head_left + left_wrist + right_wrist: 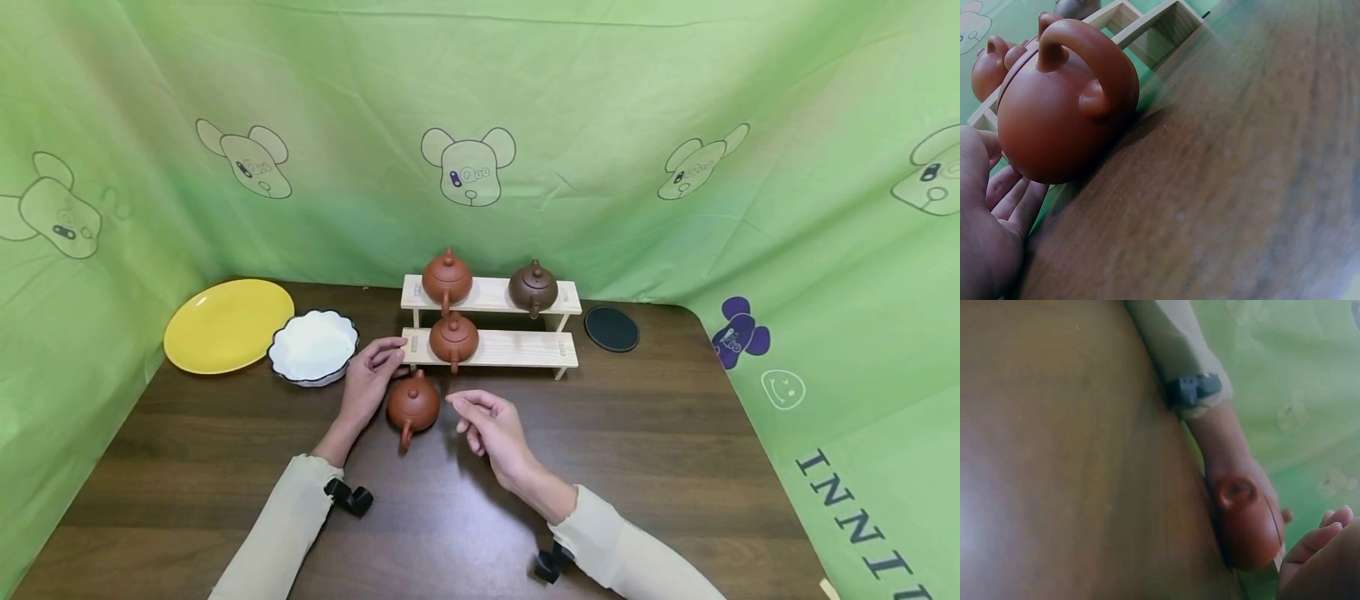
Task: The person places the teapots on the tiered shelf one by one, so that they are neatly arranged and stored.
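Observation:
A reddish-brown clay teapot (413,403) stands on the table between the two hands, its handle toward the person. Close along its left side is the left hand (367,383), fingers relaxed, fingertips by the left end of the lower wooden shelf (517,348). In the left wrist view that hand's fingers (1013,203) show beside and behind the teapot (1063,119). To the teapot's right hovers the right hand (491,433), fingers loosely bent, thumb near the index finger, with nothing between them. The right wrist view shows its fingers (1313,544) apart from the teapot (1250,531).
Another reddish teapot (453,340) sits on the lower shelf. The upper shelf (491,293) bears a reddish teapot (447,280) and a dark brown teapot (533,287). At left lie a yellow plate (228,327) and a white scalloped bowl (313,347); at right, a black round coaster (612,328).

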`<state>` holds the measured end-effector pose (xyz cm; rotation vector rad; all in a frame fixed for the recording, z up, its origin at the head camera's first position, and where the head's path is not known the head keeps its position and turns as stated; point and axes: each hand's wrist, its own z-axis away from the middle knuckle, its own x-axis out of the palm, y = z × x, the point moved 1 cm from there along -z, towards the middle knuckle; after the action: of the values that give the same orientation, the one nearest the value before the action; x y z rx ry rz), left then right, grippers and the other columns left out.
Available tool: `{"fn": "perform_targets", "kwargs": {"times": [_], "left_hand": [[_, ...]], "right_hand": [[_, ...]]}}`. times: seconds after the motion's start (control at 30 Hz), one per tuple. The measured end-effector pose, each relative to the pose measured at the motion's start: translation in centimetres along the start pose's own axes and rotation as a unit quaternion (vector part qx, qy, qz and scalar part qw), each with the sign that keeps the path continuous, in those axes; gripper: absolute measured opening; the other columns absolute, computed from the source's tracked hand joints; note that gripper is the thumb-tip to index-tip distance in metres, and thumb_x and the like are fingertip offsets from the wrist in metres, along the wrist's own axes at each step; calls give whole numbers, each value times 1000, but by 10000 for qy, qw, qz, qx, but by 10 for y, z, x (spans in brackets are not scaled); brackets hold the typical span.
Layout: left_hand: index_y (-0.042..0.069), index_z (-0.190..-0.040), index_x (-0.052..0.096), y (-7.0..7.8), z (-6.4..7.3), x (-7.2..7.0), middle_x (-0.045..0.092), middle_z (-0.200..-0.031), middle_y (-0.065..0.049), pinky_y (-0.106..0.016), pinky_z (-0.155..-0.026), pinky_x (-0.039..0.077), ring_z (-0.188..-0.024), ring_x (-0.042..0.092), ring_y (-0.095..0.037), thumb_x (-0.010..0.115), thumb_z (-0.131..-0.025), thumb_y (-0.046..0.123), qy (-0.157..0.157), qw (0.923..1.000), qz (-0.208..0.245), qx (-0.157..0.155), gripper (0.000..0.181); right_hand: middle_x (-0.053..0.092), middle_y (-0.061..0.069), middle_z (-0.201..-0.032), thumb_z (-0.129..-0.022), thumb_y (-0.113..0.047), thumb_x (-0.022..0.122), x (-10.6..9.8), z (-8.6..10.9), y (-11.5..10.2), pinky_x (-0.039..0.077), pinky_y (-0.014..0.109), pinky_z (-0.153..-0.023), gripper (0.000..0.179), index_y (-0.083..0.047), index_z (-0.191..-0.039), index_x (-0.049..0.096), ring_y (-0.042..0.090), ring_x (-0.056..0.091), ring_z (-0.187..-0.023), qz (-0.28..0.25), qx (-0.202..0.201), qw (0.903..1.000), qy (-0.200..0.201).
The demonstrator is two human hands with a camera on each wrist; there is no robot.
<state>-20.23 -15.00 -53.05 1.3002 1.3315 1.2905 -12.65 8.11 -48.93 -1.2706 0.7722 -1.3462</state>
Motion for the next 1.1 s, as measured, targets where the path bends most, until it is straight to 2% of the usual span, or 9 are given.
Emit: {"fn": "perform_targets", "kwargs": {"times": [0.47, 0.93, 1.1], "left_hand": [[-11, -132, 71, -1, 0, -1, 74, -123, -34, -25, -85, 69, -94, 77, -4, 68, -108, -4, 30, 10000, -35, 63, 25], [-11, -133, 70, -2, 0, 0, 74, -123, -35, -25, -84, 69, -94, 77, -5, 67, -108, -4, 16, 10000, -7, 78, 25], [-10, -133, 71, -3, 0, -1, 74, -124, -34, -25, -85, 69, -94, 77, -5, 68, -108, -3, 8, 9999, -18, 103, 25]], "right_hand": [[64, -4, -73, -109, -14, 69, 9, 15, 17, 38, 12, -45, 29, 8, -129, 73, 2, 47, -51, 159, 498, 9965, -649], [67, -5, -76, -109, -10, 66, 17, 20, 36, 38, 11, -46, 39, 7, -144, 65, 2, 48, -52, 277, 990, 9815, -1618], [68, -4, -77, -108, -11, 67, 21, 19, 37, 38, 11, -47, 44, 6, -148, 63, 1, 49, -53, 212, 1020, 9783, -1791]]}}
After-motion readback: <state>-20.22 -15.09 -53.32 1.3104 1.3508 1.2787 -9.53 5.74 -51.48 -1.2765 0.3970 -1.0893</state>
